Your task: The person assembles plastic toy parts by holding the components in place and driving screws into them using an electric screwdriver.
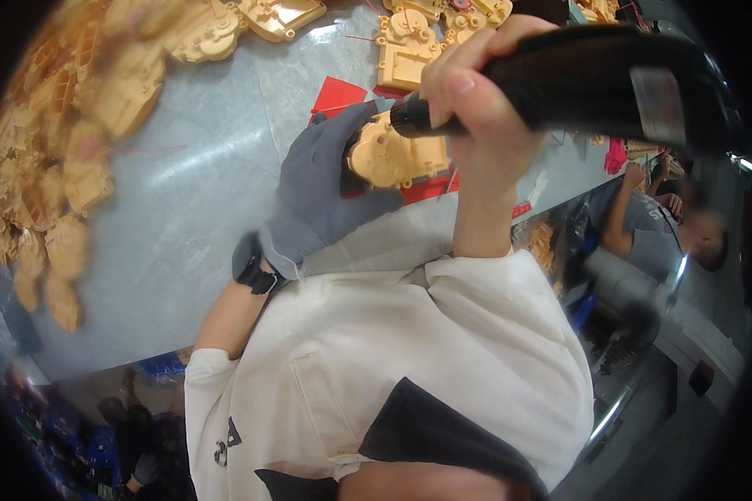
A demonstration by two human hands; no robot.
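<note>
My left hand (pixel 309 179), in a grey glove, is wrapped around the side of a yellow plastic gearbox-like housing (pixel 380 159). The housing has a rounded end and lies on something red on the table. My bare right hand (pixel 489 113) grips a black power screwdriver (pixel 589 79), held almost level and pointing left. Its dark nose is right over the upper edge of the housing; whether the tip touches it cannot be made out.
Yellow plastic parts (pixel 121 88) are heaped along the left side of the grey table (pixel 200 209). More housings (pixel 405 63) stand at the back, near a red sheet (pixel 338 96). Another person (pixel 647 221) sits at the right. Pink pieces (pixel 616 155) lie at the far right.
</note>
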